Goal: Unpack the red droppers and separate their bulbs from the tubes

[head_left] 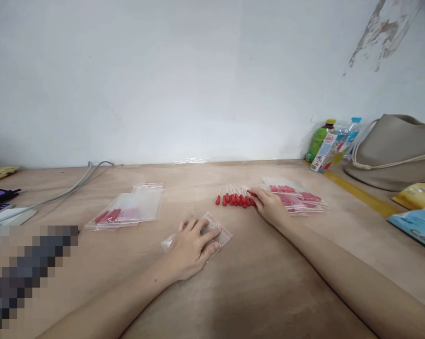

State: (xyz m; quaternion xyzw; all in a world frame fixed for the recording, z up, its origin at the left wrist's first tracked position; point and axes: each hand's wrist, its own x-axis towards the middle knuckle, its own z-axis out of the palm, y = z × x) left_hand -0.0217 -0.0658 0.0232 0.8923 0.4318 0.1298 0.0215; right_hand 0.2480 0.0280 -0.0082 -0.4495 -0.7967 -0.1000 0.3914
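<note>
My left hand (pixel 194 245) lies on a clear zip-lock bag (pixel 226 234) in the middle of the table, fingers spread over the plastic. I cannot make out anything inside that bag. Farther back, several droppers (pixel 235 199) with red rubber bulbs and thin clear stems lie side by side, bulbs toward me. At the right end of this row my right hand (pixel 267 203) has its fingers closed on the red bulb of a dropper (pixel 249 192). Right beside that hand is a pile of zip-lock bags (pixel 300 202) with red-bulbed droppers inside.
More zip-lock bags (pixel 145 202) lie left of centre, some with red droppers inside. A grey cable (pixel 71 186) crosses the left side. At right stand drink bottles (pixel 318 143), a grey-brown bag (pixel 392 146) and yellow and blue packets (pixel 415 221). A wall (pixel 198 84) bounds the table's back.
</note>
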